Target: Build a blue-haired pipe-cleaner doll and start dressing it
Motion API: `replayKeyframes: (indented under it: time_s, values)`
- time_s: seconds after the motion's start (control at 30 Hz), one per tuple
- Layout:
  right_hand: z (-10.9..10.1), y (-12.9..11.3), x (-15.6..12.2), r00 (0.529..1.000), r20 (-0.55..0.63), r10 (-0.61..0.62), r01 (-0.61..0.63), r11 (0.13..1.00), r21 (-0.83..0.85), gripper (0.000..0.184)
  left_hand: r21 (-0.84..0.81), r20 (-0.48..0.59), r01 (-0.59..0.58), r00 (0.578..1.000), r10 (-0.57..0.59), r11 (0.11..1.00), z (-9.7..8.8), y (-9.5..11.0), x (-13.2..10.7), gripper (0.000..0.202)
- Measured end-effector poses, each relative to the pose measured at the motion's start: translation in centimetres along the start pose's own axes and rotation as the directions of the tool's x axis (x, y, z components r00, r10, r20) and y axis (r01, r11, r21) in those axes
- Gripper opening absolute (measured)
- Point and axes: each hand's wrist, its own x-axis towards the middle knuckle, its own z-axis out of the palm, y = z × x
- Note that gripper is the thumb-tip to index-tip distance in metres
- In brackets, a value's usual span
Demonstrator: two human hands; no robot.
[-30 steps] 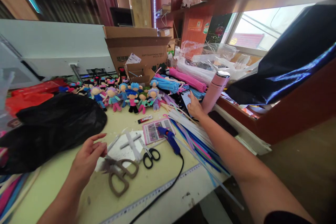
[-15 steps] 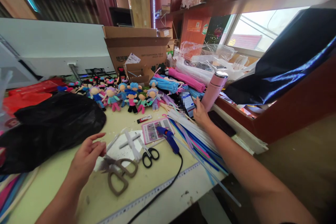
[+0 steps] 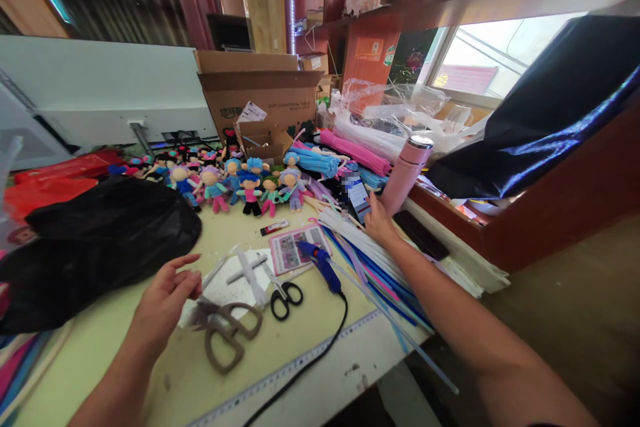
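Observation:
My left hand hovers over the table's left side, holding nothing, index finger stretched and the others loosely bent. Close to it lie big scissors with tan handles, their blades partly hidden. My right hand reaches to a phone propped against the pile, a finger at the right part of its lit screen. Part of that screen is blurred out. Between the hands are small black-handled scissors, a blue glue gun, a pink-edged card and a white sheet with white sticks.
Several small dolls stand behind the tools. Pipe cleaners lie under my right forearm, beside a pink thermos. A black plastic bag covers the left side. A ruler strip and the glue gun's cord cross the front.
My right hand has shifted slightly down and left along the phone's screen. My left hand keeps its place, and the tools lie as before.

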Motion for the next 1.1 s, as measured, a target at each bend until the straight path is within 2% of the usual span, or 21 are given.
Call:
replayKeyframes:
  time_s: [0.13,0.3,0.43,0.53,0.63,0.73,0.87,1.0,1.1]
  values:
    - [-0.8,-0.3,0.2,1.000,-0.012,0.019,-0.019,1.000,-0.003,0.072,-0.012,0.000,-0.001,1.000,0.001,1.000,-0.1,-0.2,0.0,0.059]
    - [-3.6,-1.6,0.4,0.995,-0.026,0.101,-0.100,0.995,0.010,0.062,-0.018,0.013,-0.030,0.999,0.030,0.999,-0.3,-0.5,0.1,0.058]
    - [-6.5,-3.8,0.7,0.982,0.027,0.184,-0.186,0.980,0.073,0.048,-0.027,0.027,-0.040,0.999,0.040,0.999,-0.3,-0.2,-0.1,0.053]
    - [-8.8,-6.5,1.5,0.983,0.040,0.181,-0.184,0.977,0.109,0.033,-0.038,0.040,-0.051,0.998,0.053,0.998,-0.2,-0.3,-0.1,0.054]
    - [-11.4,-10.4,3.0,0.994,0.007,0.105,-0.105,0.990,0.093,0.025,-0.034,0.052,-0.072,0.996,0.074,0.997,-0.2,-0.7,0.1,0.055]
    - [-13.8,-15.4,4.5,0.999,-0.001,-0.037,0.037,0.997,0.066,0.023,-0.007,0.055,-0.107,0.993,0.107,0.994,-0.2,-1.2,0.2,0.051]
    - [-15.9,-23.0,5.7,0.968,0.029,-0.250,0.248,0.967,0.061,0.016,0.073,0.049,-0.163,0.986,0.160,0.984,-0.2,-1.1,0.0,0.039]
    - [-15.6,-31.1,5.4,0.906,0.178,-0.385,0.385,0.922,0.038,0.008,0.180,0.057,-0.204,0.979,0.197,0.962,-0.1,-0.5,-0.7,0.033]
    - [-13.3,-36.3,3.7,0.881,0.230,-0.414,0.416,0.908,0.039,0.006,0.150,0.078,-0.224,0.974,0.215,0.963,-0.2,-0.2,-1.0,0.032]
